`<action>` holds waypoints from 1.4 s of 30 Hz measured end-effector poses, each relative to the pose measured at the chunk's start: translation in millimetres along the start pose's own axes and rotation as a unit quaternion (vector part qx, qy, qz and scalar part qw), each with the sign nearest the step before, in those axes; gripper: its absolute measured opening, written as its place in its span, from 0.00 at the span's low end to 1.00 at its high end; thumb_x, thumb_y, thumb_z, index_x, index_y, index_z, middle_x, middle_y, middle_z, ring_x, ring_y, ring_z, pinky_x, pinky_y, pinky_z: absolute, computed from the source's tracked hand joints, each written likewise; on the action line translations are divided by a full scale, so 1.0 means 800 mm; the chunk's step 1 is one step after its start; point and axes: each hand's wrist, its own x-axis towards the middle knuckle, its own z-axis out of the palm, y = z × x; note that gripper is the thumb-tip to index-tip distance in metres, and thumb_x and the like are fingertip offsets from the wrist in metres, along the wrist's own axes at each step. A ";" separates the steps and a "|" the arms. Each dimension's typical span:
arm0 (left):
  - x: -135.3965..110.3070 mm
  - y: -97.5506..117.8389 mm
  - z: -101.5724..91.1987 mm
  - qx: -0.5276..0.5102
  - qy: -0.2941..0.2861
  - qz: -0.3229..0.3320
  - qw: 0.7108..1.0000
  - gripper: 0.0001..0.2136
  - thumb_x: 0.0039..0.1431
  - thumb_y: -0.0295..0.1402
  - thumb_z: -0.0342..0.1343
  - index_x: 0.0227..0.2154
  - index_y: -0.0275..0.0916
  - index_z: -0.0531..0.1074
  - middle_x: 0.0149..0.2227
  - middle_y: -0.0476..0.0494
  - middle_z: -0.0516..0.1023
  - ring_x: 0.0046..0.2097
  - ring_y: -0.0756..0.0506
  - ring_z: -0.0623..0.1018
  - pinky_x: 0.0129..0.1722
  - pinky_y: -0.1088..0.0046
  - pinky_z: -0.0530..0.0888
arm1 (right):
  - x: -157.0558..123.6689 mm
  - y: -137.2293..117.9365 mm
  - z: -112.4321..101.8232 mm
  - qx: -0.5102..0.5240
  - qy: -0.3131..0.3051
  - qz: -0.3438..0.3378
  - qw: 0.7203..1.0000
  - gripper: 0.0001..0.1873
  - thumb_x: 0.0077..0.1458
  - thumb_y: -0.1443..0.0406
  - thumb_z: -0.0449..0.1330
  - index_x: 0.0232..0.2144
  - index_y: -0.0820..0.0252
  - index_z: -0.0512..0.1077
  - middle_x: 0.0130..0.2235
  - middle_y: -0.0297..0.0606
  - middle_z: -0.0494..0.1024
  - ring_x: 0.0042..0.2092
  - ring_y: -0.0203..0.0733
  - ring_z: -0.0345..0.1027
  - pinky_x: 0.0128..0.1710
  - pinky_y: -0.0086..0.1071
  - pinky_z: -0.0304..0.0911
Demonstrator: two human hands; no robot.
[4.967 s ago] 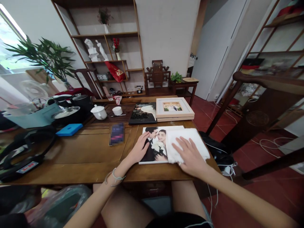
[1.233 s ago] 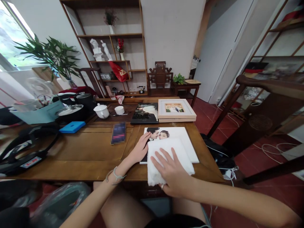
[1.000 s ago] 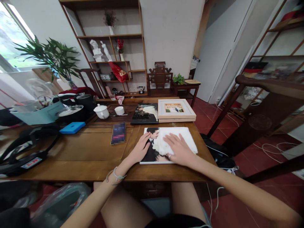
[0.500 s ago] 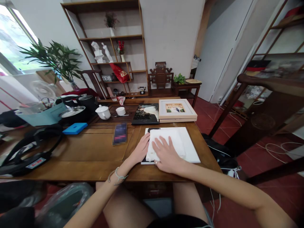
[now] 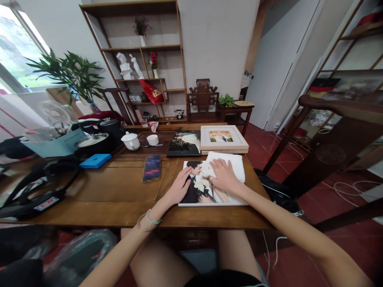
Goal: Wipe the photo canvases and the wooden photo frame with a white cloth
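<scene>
A wedding photo panel [image 5: 189, 194] lies flat near the table's front edge, its right part covered by a folded white cloth [image 5: 238, 164]. My right hand [image 5: 225, 175] rests with fingers spread on top of the cloth, pressing it against the upper right of the panel. On the panel's left side, my left hand [image 5: 178, 188] lies with its fingers stretched out, the tips touching the picture. Just behind the panel are a dark photo panel [image 5: 184, 144] and a pale wooden picture frame [image 5: 237, 140].
A phone-like dark item [image 5: 152, 167], blurred out, lies left of the panel. Farther left are a blue box [image 5: 95, 160], a black headset [image 5: 64, 187], a white lidded cup [image 5: 131, 141] and a small white bowl [image 5: 153, 140]. A dark wooden chair [image 5: 332, 151] stands at the right.
My right hand has slid the white cloth away from me and to the right, uncovering the photo's left part. My left hand has moved slightly onto the panel.
</scene>
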 end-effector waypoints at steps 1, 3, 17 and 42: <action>0.000 0.000 0.000 0.000 0.000 0.000 1.000 0.21 0.66 0.34 0.41 0.61 0.36 0.59 0.65 0.34 0.57 0.67 0.41 0.56 0.66 0.52 0.52 | 0.000 -0.005 -0.001 -0.006 -0.002 -0.002 1.000 0.32 0.53 0.61 0.55 0.59 0.68 0.60 0.61 0.57 0.60 0.63 0.64 0.46 0.58 0.63 0.39; 0.001 0.001 -0.001 0.000 -0.001 0.001 1.000 0.22 0.66 0.34 0.41 0.61 0.35 0.59 0.65 0.33 0.57 0.67 0.41 0.56 0.66 0.53 0.52 | -0.015 -0.021 -0.001 -0.008 -0.006 -0.024 1.000 0.32 0.51 0.62 0.57 0.58 0.67 0.61 0.61 0.57 0.60 0.63 0.66 0.44 0.59 0.64 0.37; 0.000 0.000 0.001 0.003 0.001 0.002 1.000 0.21 0.66 0.33 0.41 0.61 0.37 0.59 0.65 0.35 0.57 0.67 0.41 0.56 0.66 0.53 0.53 | -0.041 0.005 0.011 0.043 0.002 -0.061 0.997 0.33 0.52 0.62 0.56 0.60 0.63 0.60 0.63 0.50 0.59 0.65 0.55 0.45 0.62 0.55 0.36; -0.001 0.001 0.002 0.009 0.001 0.003 1.000 0.21 0.67 0.34 0.40 0.61 0.37 0.59 0.65 0.35 0.57 0.67 0.42 0.55 0.66 0.54 0.52 | -0.076 -0.023 0.006 0.093 -0.042 -0.181 0.978 0.36 0.49 0.61 0.58 0.61 0.58 0.60 0.65 0.46 0.56 0.67 0.54 0.40 0.64 0.54 0.32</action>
